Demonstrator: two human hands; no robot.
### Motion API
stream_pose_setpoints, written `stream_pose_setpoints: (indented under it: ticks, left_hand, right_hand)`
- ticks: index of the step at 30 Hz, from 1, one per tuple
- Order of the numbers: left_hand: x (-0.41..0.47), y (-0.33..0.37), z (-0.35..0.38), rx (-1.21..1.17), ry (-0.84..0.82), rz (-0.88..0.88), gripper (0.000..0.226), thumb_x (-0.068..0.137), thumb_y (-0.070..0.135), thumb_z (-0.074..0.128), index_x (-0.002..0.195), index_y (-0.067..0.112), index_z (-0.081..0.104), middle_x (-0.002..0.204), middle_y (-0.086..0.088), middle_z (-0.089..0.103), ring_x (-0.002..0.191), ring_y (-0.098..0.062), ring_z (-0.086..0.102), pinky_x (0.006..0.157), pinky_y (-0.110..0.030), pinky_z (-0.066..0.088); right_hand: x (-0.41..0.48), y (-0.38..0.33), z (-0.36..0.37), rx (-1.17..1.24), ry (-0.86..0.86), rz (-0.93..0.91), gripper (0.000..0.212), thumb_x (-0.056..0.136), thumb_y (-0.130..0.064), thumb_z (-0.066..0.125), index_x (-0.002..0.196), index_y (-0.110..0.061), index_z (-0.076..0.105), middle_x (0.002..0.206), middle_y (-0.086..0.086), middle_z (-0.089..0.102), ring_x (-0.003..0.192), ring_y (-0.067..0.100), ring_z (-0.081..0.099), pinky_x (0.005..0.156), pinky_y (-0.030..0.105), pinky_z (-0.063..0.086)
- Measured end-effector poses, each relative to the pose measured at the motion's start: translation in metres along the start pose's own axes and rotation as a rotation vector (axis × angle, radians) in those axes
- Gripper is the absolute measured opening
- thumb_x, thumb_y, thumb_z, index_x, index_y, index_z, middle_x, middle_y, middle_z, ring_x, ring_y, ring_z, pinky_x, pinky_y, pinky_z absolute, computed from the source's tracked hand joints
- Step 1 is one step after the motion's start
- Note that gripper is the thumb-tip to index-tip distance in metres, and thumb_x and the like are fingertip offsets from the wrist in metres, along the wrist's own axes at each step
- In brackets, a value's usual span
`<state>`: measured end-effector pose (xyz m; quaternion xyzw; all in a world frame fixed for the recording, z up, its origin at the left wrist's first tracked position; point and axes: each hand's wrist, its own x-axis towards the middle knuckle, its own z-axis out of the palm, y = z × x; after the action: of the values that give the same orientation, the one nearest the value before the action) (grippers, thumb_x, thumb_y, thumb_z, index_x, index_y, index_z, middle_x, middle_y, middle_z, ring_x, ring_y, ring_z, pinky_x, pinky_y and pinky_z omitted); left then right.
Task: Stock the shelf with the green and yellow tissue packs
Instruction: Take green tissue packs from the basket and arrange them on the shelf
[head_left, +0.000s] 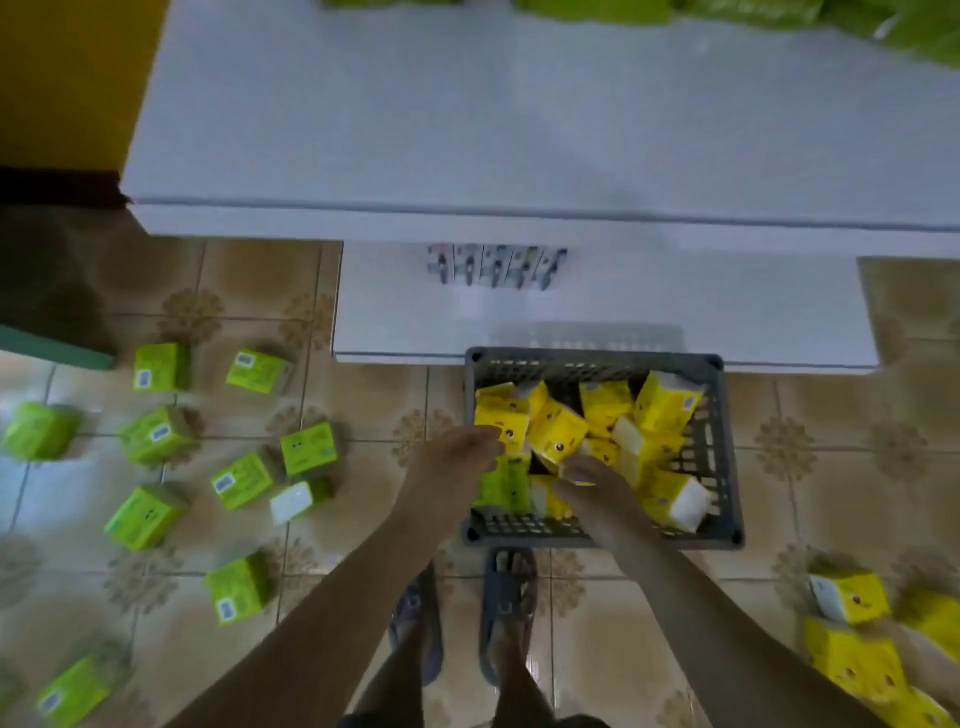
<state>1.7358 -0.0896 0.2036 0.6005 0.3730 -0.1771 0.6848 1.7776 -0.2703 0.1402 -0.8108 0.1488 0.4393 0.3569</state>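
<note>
Hands of the person reach down into a grey slatted basket (597, 358) that stands on the tiled floor (363, 395) against the lower step of the white shelf (467, 130). The left hand (457, 460) has its fingers held close together, the tips touching the near edge of a yellow tissue pack (501, 415) at the basket's left side; blur hides whether they grip it. The right hand (597, 486) lies over the middle of the basket with fingers curled downward over the heaped yellow packs (665, 405), and whether it holds one cannot be told. One green pack (501, 488) lies among them between the two wrists. More green tissue packs (161, 366) lie scattered on the floor to the left, loose yellow ones (852, 597) lie at the lower right, and further green packs (592, 8) sit at the back of the shelf top. Sandalled feet (511, 597) stand just behind the basket.
</note>
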Motion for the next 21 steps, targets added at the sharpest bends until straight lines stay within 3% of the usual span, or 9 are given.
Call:
stream_pose_setpoints:
  ticks: [2, 4, 6, 9, 12, 14, 16, 18, 21]
  left_hand:
    - [0.027, -0.037, 0.006, -0.012, 0.019, -0.064, 0.019, 0.093, 0.003, 0.053, 0.109, 0.003, 0.064, 0.088, -0.001, 0.062, 0.075, -0.007, 0.057, 0.053, -0.003, 0.041]
    - [0.056, -0.074, 0.012, -0.014, 0.041, -0.138, 0.022, 0.093, 0.004, 0.053, 0.112, 0.0, 0.063, 0.093, -0.005, 0.063, 0.077, -0.008, 0.058, 0.055, -0.004, 0.043]
    - [0.081, -0.109, 0.017, 0.021, 0.056, -0.187, 0.02, 0.093, 0.009, 0.055, 0.109, 0.008, 0.066, 0.103, -0.01, 0.065, 0.089, -0.016, 0.063, 0.07, -0.014, 0.046]
    - [0.112, -0.147, 0.022, 0.118, 0.035, -0.179, 0.009, 0.09, 0.021, 0.06, 0.088, 0.026, 0.066, 0.108, -0.01, 0.066, 0.104, -0.025, 0.062, 0.087, -0.033, 0.045]
    - [0.135, -0.171, 0.021, 0.082, 0.033, -0.175, 0.014, 0.091, 0.017, 0.058, 0.09, 0.028, 0.067, 0.107, -0.007, 0.068, 0.101, -0.021, 0.063, 0.079, -0.022, 0.045]
    - [0.146, -0.183, 0.018, 0.055, 0.038, -0.179, 0.016, 0.092, 0.015, 0.055, 0.098, 0.023, 0.068, 0.107, -0.005, 0.069, 0.1, -0.017, 0.064, 0.075, -0.018, 0.045]
    - [0.15, -0.189, 0.016, 0.062, 0.048, -0.179, 0.013, 0.086, 0.023, 0.062, 0.097, 0.024, 0.069, 0.105, -0.005, 0.071, 0.099, -0.018, 0.065, 0.078, -0.021, 0.046]
    - [0.15, -0.191, 0.013, 0.063, 0.069, -0.176, 0.018, 0.077, 0.028, 0.061, 0.092, 0.026, 0.07, 0.103, -0.006, 0.071, 0.096, -0.019, 0.066, 0.077, -0.023, 0.047]
    - [0.144, -0.187, 0.011, 0.059, 0.06, -0.18, 0.014, 0.089, 0.015, 0.059, 0.089, 0.026, 0.068, 0.103, -0.007, 0.071, 0.094, -0.017, 0.065, 0.072, -0.019, 0.044]
  right_hand:
    - [0.044, 0.022, 0.033, -0.019, -0.028, 0.038, 0.043, 0.093, -0.027, 0.058, 0.134, -0.016, 0.05, 0.138, 0.006, 0.051, 0.118, 0.026, 0.053, 0.1, 0.045, 0.041]
    - [0.089, 0.045, 0.065, -0.015, -0.065, 0.057, 0.049, 0.094, -0.03, 0.058, 0.138, -0.012, 0.046, 0.14, 0.009, 0.049, 0.11, 0.025, 0.055, 0.096, 0.043, 0.045]
    - [0.13, 0.067, 0.092, 0.011, -0.065, 0.095, 0.056, 0.093, -0.037, 0.057, 0.14, -0.013, 0.043, 0.142, 0.008, 0.047, 0.105, 0.023, 0.054, 0.09, 0.037, 0.047]
    - [0.185, 0.092, 0.126, 0.063, -0.038, 0.131, 0.053, 0.092, -0.044, 0.054, 0.136, -0.015, 0.046, 0.13, 0.007, 0.053, 0.109, 0.025, 0.054, 0.087, 0.035, 0.045]
    - [0.223, 0.107, 0.151, 0.128, -0.006, 0.149, 0.052, 0.089, -0.046, 0.057, 0.13, -0.014, 0.049, 0.119, 0.008, 0.058, 0.097, 0.026, 0.056, 0.068, 0.031, 0.042]
    - [0.24, 0.115, 0.165, 0.233, -0.062, 0.153, 0.061, 0.079, -0.047, 0.065, 0.126, -0.009, 0.052, 0.115, 0.009, 0.061, 0.1, 0.03, 0.059, 0.071, 0.037, 0.047]
    - [0.247, 0.117, 0.178, 0.485, -0.128, 0.179, 0.045, 0.083, -0.024, 0.07, 0.118, -0.003, 0.051, 0.106, 0.01, 0.061, 0.095, 0.028, 0.06, 0.071, 0.037, 0.051]
    - [0.251, 0.121, 0.185, 0.584, -0.123, 0.183, 0.039, 0.088, -0.007, 0.064, 0.122, 0.004, 0.049, 0.11, 0.016, 0.06, 0.098, 0.033, 0.06, 0.069, 0.036, 0.05]
    - [0.243, 0.119, 0.18, 0.375, -0.048, 0.135, 0.041, 0.087, -0.029, 0.066, 0.123, -0.012, 0.056, 0.112, 0.008, 0.063, 0.099, 0.029, 0.06, 0.07, 0.033, 0.047]
